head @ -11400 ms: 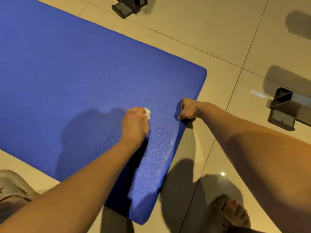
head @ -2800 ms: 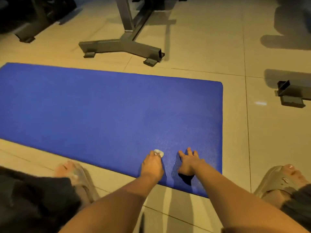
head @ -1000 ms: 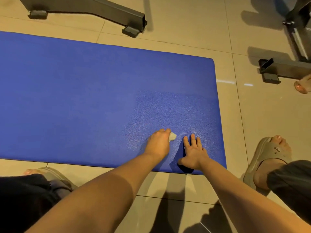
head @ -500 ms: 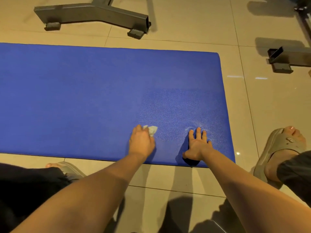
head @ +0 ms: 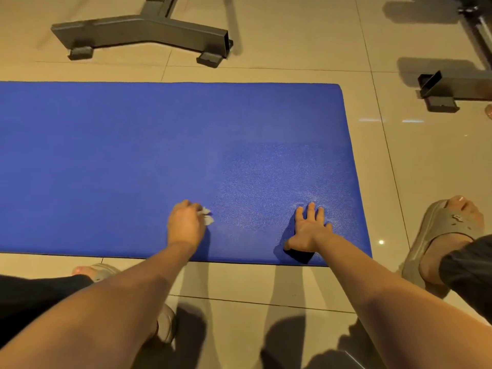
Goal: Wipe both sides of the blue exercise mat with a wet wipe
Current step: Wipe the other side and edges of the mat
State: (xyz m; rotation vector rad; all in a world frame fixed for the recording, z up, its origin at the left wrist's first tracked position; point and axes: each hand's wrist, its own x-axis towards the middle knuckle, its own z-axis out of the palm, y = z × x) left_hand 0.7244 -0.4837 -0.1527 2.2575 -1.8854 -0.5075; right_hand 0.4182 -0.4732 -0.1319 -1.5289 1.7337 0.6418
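**Wipe on the mat, near the front edge**

Blue exercise mat (head: 159,161) lies flat on the tile floor (head: 426,169). Left hand (head: 185,226) has its fingers curled around a small wet wipe (head: 207,215), looks like it's touching the mat. Right hand (head: 308,230) lies flat on the mat, fingers spread.

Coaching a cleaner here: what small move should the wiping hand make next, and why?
Probably sweep the left hand, gripping the crumpled white wet wipe, leftward over the blue foam exercise mat: sheen covers only its right end, where the right hand presses flat.
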